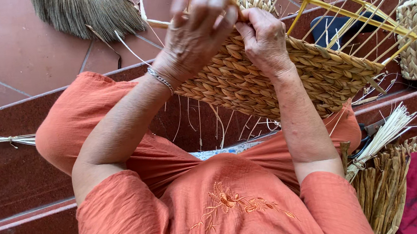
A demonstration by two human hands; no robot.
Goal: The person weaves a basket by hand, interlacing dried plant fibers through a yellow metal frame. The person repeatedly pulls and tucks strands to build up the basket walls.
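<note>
While red tiled steps (13, 178) lie below, the left hand (199, 27) and right hand (262, 39) pinch strands on a half-woven basket (267, 82), beside a broom (89, 11) and straw bundle (386, 186).

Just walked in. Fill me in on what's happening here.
A person in orange clothes sits on reddish steps, weaving a basket held on the lap. The left hand and right hand both grip the braided straw at its upper edge, where a yellow wire frame still stands bare. A bundle of straw lies at the right, a broom on the floor above.
</note>
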